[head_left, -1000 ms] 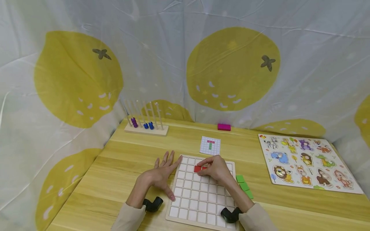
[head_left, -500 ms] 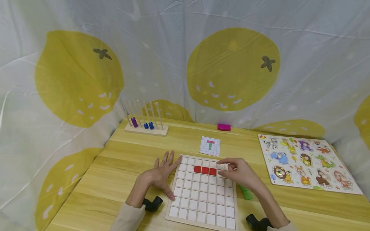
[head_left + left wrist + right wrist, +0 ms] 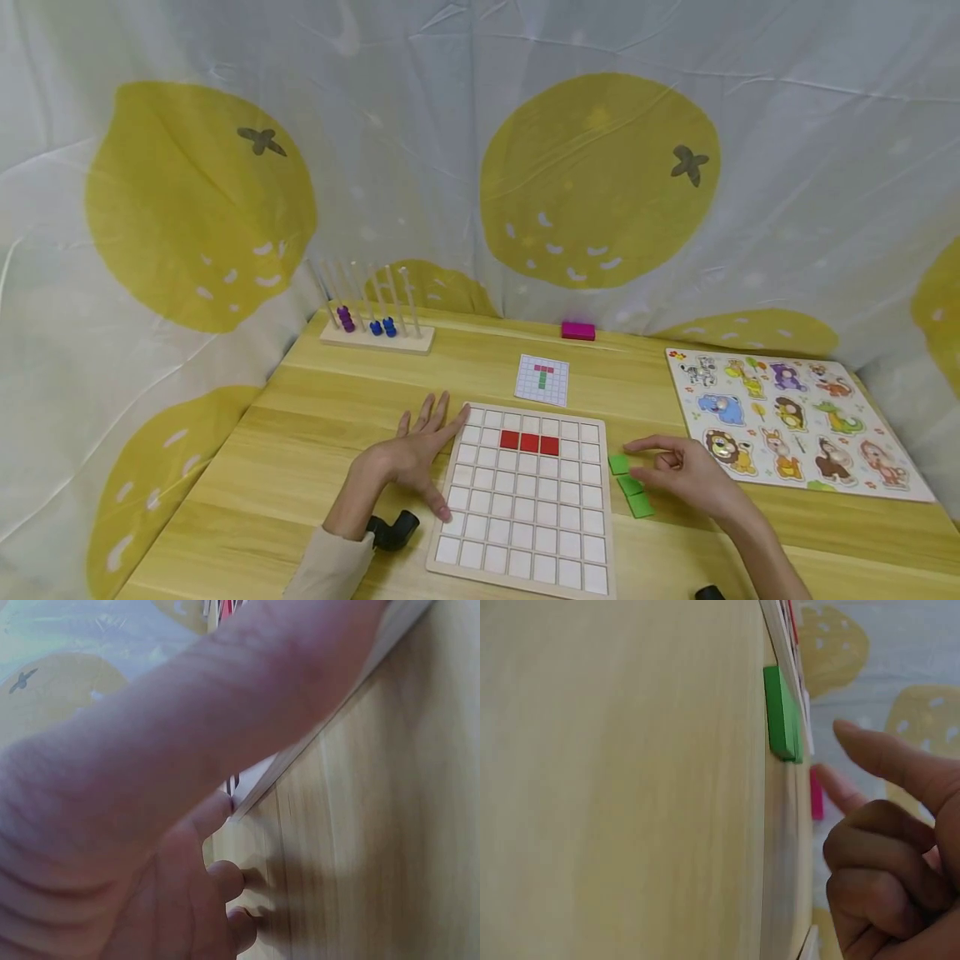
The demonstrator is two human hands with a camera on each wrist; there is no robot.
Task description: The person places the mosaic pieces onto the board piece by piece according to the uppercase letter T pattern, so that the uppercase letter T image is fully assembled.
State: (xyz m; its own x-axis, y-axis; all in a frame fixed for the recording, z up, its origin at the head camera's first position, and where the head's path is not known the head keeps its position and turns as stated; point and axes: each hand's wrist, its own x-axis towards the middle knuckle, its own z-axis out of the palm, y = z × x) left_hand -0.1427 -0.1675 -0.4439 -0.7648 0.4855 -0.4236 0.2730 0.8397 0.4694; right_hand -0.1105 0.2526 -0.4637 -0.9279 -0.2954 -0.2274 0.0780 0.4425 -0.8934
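A wooden grid board (image 3: 525,517) lies in front of the person, with three red square tiles (image 3: 529,443) side by side in its second row. The left hand (image 3: 408,458) is spread along the board's left edge; its thumb and index fingertip touch the frame. To the board's right, several green square tiles (image 3: 629,486) lie in a slanting line on the table, also seen as a green tile (image 3: 780,712) in the right wrist view. Over them hovers the right hand (image 3: 686,475), thumb and index finger apart, the other fingers bent, holding nothing.
Behind the board lies a pattern card (image 3: 542,380) with a red and green T. A peg stand (image 3: 378,337) with beads is at the back left, a magenta block (image 3: 578,332) at the back. An animal puzzle board (image 3: 802,425) lies to the right.
The right hand let go of the red tiles in the second row and moved right, off the board, to the green tiles. The left hand stayed at the board's left edge.
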